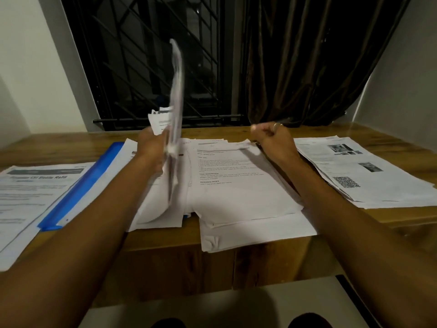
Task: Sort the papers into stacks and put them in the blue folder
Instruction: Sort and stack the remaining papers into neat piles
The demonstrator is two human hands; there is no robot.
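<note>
Left hand [151, 144] is gripping a sheaf of papers [176, 91], holding it upright and edge-on to the camera. Long axis is running vertical, top end pointing up in front of the window grille [132, 67], bottom end hanging over loose sheets [156, 209] on the table [390, 147]. The sheaf is motion-blurred and no print is legible.

Right hand [275, 139] is clenched, with a ring [277, 125] showing. It is hovering at the far edge of the centre stack [238, 192], nothing visible in its fingers.

Blue folder [78, 188] is lying flat left of the left forearm, its long axis running diagonally from near-left to far-right, with white sheets lying along its right side.

Left stack [33, 192] is sitting beside the folder. Its heading is partly reading "Oil Bottle Refill"; the first word is too blurred. Centre stack is showing the headings "TASK GOAL", "TASK DESCRIPTION" and "REQUIRED PROPS"; body text is too small to read. Right stack [359, 171] is showing small photos and a QR code [346, 182].

Centre stack and left stack are overhanging the table's near edge. Right stack is fanning out near the right edge. Bare wood is showing along the far edge, between the centre and right stacks, and in the strip at the near edge under the left forearm. A dark curtain [307, 67] is hanging behind the table on the right.
</note>
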